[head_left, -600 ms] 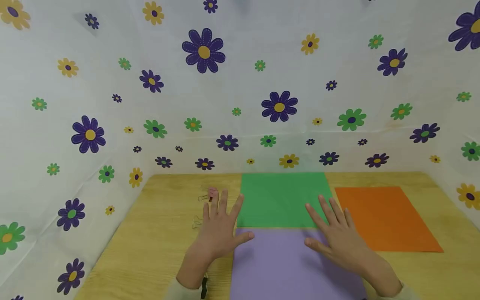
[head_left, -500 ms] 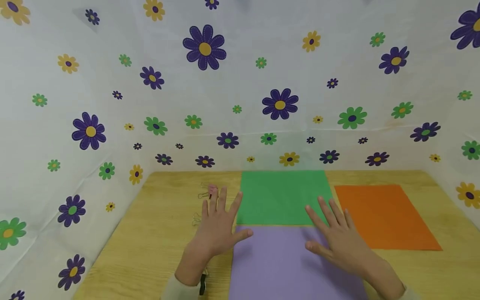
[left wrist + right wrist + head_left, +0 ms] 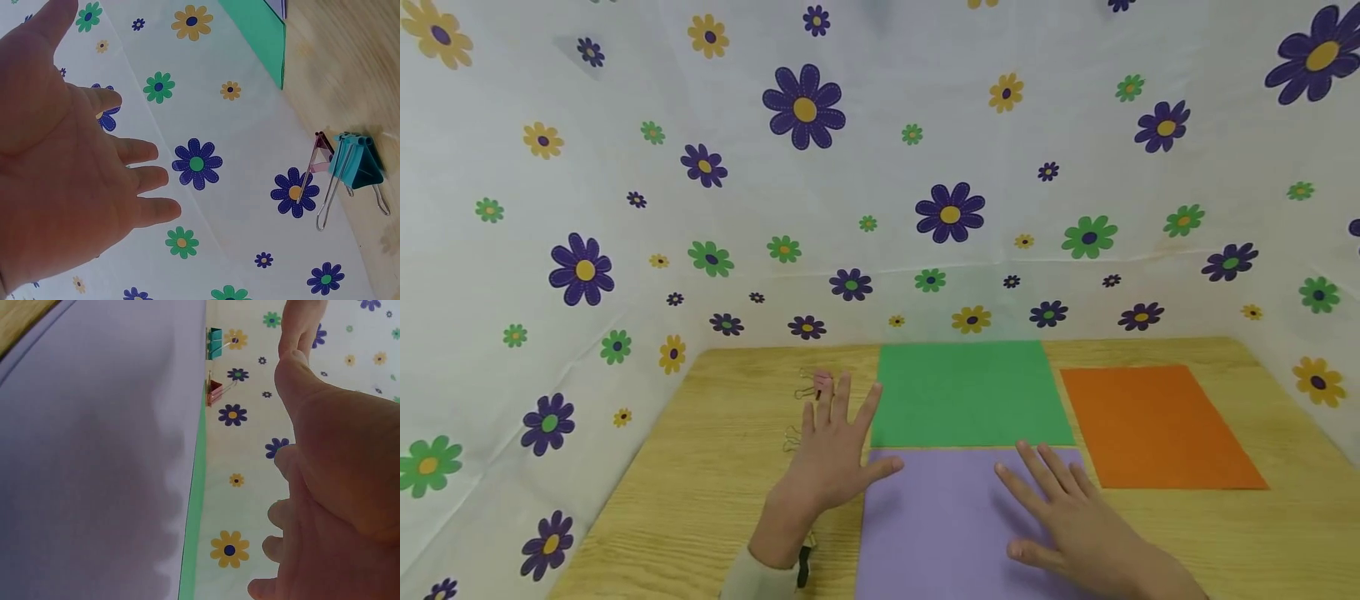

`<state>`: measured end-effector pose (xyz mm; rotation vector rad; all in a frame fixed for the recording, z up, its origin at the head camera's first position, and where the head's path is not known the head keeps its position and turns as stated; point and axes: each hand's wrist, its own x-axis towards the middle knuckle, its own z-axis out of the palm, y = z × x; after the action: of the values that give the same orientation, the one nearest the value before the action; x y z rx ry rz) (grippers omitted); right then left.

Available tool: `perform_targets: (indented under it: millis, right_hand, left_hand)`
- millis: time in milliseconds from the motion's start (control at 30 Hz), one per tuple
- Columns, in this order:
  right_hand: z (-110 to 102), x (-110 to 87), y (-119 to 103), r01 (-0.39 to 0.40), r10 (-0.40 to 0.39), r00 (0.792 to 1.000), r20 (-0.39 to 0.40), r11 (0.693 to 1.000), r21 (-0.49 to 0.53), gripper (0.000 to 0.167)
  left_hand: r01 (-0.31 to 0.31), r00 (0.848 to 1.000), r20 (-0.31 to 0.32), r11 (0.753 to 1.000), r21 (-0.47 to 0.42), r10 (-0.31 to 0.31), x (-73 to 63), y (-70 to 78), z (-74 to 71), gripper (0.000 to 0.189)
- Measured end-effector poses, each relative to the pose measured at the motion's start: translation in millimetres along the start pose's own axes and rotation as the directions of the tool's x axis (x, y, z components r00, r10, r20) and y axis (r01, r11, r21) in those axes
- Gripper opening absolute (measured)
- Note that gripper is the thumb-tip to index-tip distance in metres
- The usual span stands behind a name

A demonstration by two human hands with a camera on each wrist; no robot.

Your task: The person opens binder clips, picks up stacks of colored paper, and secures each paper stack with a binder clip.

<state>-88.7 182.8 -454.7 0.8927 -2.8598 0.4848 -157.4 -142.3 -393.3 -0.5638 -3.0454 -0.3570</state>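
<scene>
My left hand (image 3: 831, 467) hovers over the left edge of a purple sheet (image 3: 940, 533), fingers spread and nothing in its grasp. Lower and to the right, my right hand (image 3: 1075, 525) hangs palm down above the same sheet, casting a shadow on it. Just past the left fingertips lies a pink binder clip (image 3: 823, 382). The left wrist view shows a teal binder clip (image 3: 357, 161) standing beside the pink one (image 3: 322, 159); in the head view the left hand mostly hides the teal clip, leaving its wire handles visible.
Behind the purple sheet lies a green sheet (image 3: 962, 396), and an orange sheet (image 3: 1161, 429) lies to the right. A small black object (image 3: 805, 565) sits beside the left wrist. Flower-printed white cloth (image 3: 880, 167) walls the wooden table (image 3: 700, 467) at the back and sides.
My right hand has drawn back toward me, from the green sheet's front edge to over the purple sheet. The left hand has stayed nearly still. The head view has shifted slightly.
</scene>
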Motion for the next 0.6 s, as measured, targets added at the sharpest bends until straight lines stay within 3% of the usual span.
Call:
perform_targets:
  millis: [233, 600]
  right_hand:
    - [-5.3, -3.1, -1.7, -0.042, 0.036, 0.993, 0.112, 0.998, 0.051, 0.079]
    - [-4.5, -6.3, 6.0, -0.036, 0.033, 0.992, 0.119, 0.999, 0.023, 0.091]
  left_hand:
    - [-0.004, 1.0, 0.027, 1.0, 0.006, 0.004, 0.1, 1.5, -1.6, 0.093]
    - [-0.014, 1.0, 0.018, 1.0, 0.012, 0.014, 0.0, 4.6, -2.2, 0.093]
